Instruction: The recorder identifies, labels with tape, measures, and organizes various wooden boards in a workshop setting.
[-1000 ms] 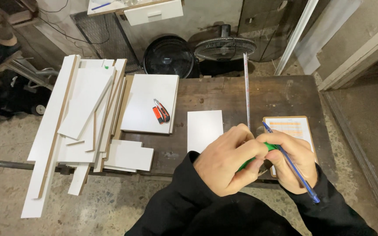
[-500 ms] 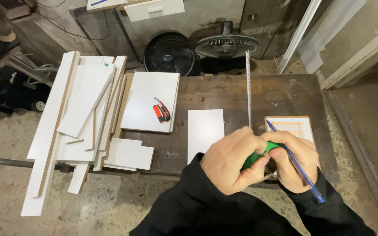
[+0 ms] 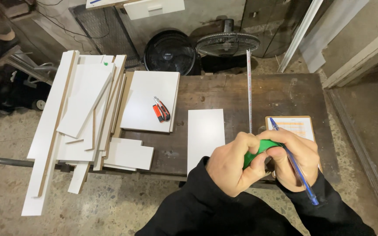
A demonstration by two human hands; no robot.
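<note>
My left hand (image 3: 232, 164) is closed around a green tape measure case (image 3: 259, 150). Its white blade (image 3: 249, 89) runs straight away from me across the dark wooden table (image 3: 285, 94), past the far edge. My right hand (image 3: 296, 159) presses against the same green case and keeps a blue pen (image 3: 293, 159) between its fingers, tip pointing away from me. Just beyond the pen tip lies a clipboard with an orange-lined sheet (image 3: 296, 126). A narrow white panel (image 3: 205, 133) lies flat left of the blade.
A larger white panel (image 3: 147, 98) carries a red utility knife (image 3: 161, 109). Several white boards and strips (image 3: 82, 113) are stacked at the table's left end, overhanging it. Two fans (image 3: 197, 48) stand on the floor behind the table. White trim leans at right (image 3: 302, 30).
Both hands with the green case and pen have stayed at the near table edge, shifting only slightly. The blade remains extended across the table.
</note>
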